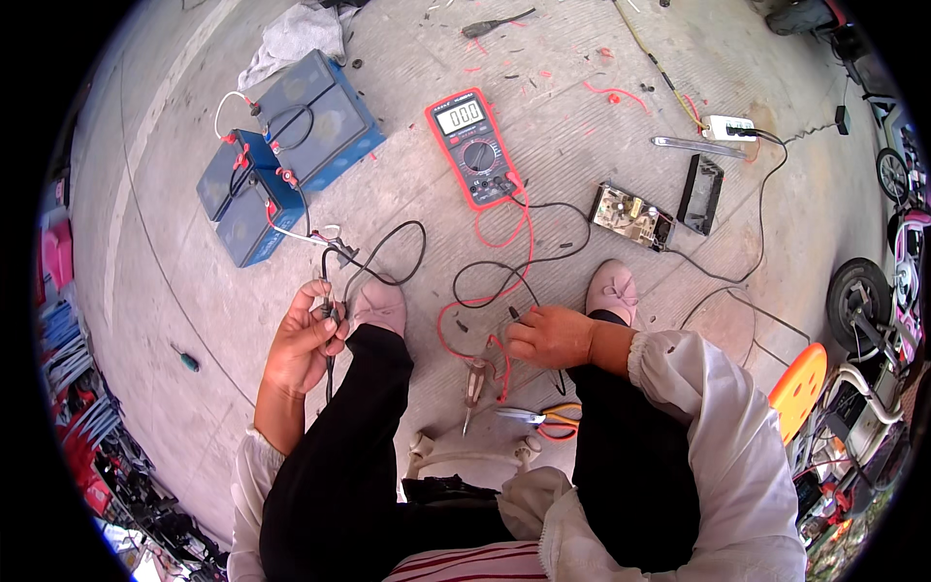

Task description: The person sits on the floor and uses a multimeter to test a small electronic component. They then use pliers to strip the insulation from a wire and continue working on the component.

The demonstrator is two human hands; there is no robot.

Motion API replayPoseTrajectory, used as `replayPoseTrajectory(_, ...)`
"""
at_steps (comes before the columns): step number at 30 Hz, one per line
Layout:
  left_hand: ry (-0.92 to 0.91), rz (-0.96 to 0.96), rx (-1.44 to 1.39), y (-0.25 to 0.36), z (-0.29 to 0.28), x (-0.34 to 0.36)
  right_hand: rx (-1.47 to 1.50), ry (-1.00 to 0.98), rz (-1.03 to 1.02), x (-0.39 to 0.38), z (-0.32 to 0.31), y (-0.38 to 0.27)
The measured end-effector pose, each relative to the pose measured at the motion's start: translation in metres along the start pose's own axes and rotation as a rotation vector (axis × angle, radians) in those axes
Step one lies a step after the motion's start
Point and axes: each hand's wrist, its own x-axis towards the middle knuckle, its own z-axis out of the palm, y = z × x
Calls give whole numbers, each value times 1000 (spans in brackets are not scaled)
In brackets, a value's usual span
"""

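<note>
My left hand (303, 339) is closed, thumb and fingers pinching a black cable connector (332, 312). Black cable loops away from it toward blue batteries (320, 126), which are joined by short leads with red clips. My right hand (555, 336) curls round a black test probe, its dark end (514, 313) poking out past the fingers. Farther off lies a red-framed multimeter (471, 147), its display lit, with red and black leads plugged in. The red lead (530, 242) loops down to the floor between my feet. A screwdriver (474, 382) with a clear handle lies nearest my right hand.
Orange-handled scissors (558, 421) lie near the stool edge. On the right are an opened charger with its circuit board (632, 215), its black cover (700, 194) and a white power strip (727, 128). An orange stool seat (799, 388) and wheels (858, 306) stand farther right.
</note>
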Motion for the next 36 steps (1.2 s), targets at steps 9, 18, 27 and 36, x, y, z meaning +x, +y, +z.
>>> replayPoseTrajectory(9, 25, -11, 11, -1, 0, -2, 128, 391, 383, -14, -61, 0)
replayPoseTrajectory(18, 3, -28, 6, -1, 3, 1, 305, 508, 753, -51, -15, 27)
replayPoseTrajectory(27, 4, -26, 4, -2, 6, 1, 1036, 1431, 1052, -61, -51, 43)
replayPoseTrajectory(36, -31, -52, 3, 1, 8, 4, 1039, 1370, 989, -60, -54, 53)
